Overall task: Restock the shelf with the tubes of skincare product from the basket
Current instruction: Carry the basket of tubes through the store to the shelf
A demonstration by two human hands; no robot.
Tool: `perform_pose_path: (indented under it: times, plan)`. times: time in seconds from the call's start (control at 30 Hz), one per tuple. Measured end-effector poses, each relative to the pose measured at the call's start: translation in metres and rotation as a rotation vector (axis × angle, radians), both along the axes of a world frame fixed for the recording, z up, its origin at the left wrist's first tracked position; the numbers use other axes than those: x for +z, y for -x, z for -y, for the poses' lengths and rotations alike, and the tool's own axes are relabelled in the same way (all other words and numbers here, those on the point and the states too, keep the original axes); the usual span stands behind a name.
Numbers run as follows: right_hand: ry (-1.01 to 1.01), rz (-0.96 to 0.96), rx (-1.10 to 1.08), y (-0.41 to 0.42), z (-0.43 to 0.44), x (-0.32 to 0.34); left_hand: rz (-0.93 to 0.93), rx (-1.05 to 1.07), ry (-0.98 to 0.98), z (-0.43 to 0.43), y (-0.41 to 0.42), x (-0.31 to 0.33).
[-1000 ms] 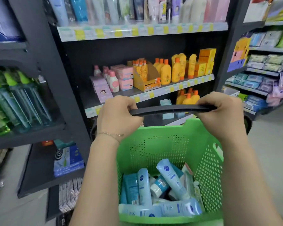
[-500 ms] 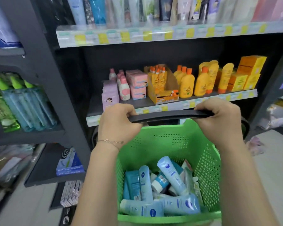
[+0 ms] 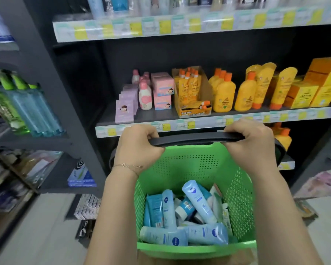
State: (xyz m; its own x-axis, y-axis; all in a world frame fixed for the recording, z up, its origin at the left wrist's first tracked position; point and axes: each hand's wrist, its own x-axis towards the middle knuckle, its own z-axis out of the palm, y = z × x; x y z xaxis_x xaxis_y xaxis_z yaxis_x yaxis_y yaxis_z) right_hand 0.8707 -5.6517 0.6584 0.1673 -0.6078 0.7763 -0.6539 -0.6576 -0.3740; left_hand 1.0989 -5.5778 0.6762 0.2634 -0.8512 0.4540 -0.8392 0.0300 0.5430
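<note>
Shelf (image 3: 218, 122) ahead, basket (image 3: 189, 165) held just below it.
My left hand (image 3: 138, 148) and right hand (image 3: 250, 144) gripped the handle (image 3: 195, 138); the tubes (image 3: 197, 201) lay heaped inside, which I judged light, soft and slick, best taken round the middle.

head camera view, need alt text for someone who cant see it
The left hand and right hand grip the black handle of a green basket full of pale blue tubes. It is held in front of a shop shelf stocked with pink boxes and yellow bottles.
</note>
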Motion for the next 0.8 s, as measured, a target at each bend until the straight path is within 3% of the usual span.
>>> perform_pose_path:
  times: [0.27, 0.5, 0.8]
  plan:
    - [0.010, -0.010, 0.064, 0.006, 0.006, 0.000, 0.005, 0.048, 0.036, -0.006, 0.007, -0.001]
    - [-0.023, -0.070, -0.035, 0.007, 0.009, -0.006, 0.021, 0.048, -0.071, 0.007, 0.010, -0.005]
    - [-0.225, -0.318, -0.176, -0.004, 0.015, 0.005, 0.183, 0.140, -0.138, 0.016, 0.010, -0.008]
